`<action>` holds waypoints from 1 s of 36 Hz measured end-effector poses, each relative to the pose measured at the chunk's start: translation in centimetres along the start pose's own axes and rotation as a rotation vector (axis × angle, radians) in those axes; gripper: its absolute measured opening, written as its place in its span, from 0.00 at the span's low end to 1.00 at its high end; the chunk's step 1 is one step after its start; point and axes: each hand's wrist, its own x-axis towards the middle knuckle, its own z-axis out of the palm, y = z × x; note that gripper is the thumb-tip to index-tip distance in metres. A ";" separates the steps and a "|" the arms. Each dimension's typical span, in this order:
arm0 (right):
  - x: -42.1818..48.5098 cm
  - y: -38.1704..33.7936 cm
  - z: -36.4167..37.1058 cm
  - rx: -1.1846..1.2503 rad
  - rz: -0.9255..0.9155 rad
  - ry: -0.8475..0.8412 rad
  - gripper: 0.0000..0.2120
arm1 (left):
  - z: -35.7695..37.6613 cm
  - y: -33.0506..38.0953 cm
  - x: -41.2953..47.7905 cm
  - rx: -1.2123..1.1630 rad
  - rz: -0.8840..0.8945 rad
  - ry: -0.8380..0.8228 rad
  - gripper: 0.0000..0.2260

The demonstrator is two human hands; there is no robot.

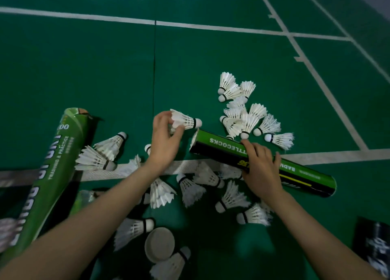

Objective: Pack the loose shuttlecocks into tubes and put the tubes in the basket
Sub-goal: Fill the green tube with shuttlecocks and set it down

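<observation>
white shuttlecock [185, 121] pinched by left fingers [164, 117], cork toward the green tube [219, 143] right fingers [250, 147] grasp.

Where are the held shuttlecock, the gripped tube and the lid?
held shuttlecock [186, 121]: head view, feather skirt.
gripped tube [219, 141]: head view, green side.
lid [159, 244]: head view, flat top.

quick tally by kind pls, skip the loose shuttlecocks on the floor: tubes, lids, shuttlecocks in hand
green tubes: 2, the held tube in the right hand and the big tube at far left
grey lid: 1
shuttlecock pinched in the left hand: 1
total: 4
A green shape right of the big tube may be a third tube; cannot tell.
</observation>
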 end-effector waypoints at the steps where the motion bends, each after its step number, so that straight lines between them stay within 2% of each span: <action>1: -0.2 -0.1 0.0 0.008 -0.007 0.006 0.40 | -0.2 0.3 -1.1 -0.022 -0.011 0.014 0.05; 4: -0.9 -0.3 0.0 0.016 -0.033 0.006 0.40 | -0.9 0.9 -3.7 -0.093 -0.030 0.101 0.07; 6: -1.3 -0.3 -0.1 0.029 -0.032 -0.006 0.41 | -1.3 1.1 -4.8 -0.170 -0.050 0.124 0.02; 10: -1.9 -0.3 -0.2 0.061 -0.018 -0.012 0.42 | -2.2 2.2 -6.7 -0.200 -0.062 0.125 0.18; 14: -2.4 -0.2 -0.2 0.068 0.008 0.016 0.41 | -3.0 2.2 -7.8 -0.160 -0.125 0.145 0.20; 17: -3.0 -0.2 -0.1 0.064 -0.008 0.015 0.40 | -2.7 2.3 -8.9 -0.128 -0.129 0.070 0.24; 19: -3.3 -0.2 -0.2 0.063 -0.024 0.006 0.40 | -2.3 2.6 -9.4 -0.095 -0.100 -0.021 0.23; 23: -4.0 -0.4 -0.1 0.083 -0.050 0.034 0.38 | -1.3 3.0 -10.1 -0.152 -0.108 -0.230 0.05; 24: -4.3 -0.4 -0.1 0.084 -0.059 0.040 0.38 | -1.0 3.1 -10.3 -0.193 -0.119 -0.272 0.06; 26: -4.6 -0.6 -0.1 0.082 -0.073 0.038 0.38 | -0.4 3.3 -10.9 -0.210 -0.126 -0.327 0.22; 27: -4.7 -0.7 -0.2 0.080 -0.072 0.029 0.38 | 0.0 3.5 -11.2 -0.191 -0.149 -0.360 0.26; 30: -4.7 -0.2 -0.6 0.072 -0.053 -0.010 0.40 | -0.1 3.2 -11.1 -0.208 -0.231 -0.433 0.30; 33: -4.9 0.8 -0.5 0.080 -0.046 -0.005 0.41 | -1.1 2.1 -10.3 -0.273 -0.253 -0.360 0.27; 36: -4.9 1.6 -0.4 0.105 -0.012 0.012 0.40 | -1.8 0.1 -9.8 -0.036 -0.267 -0.188 0.17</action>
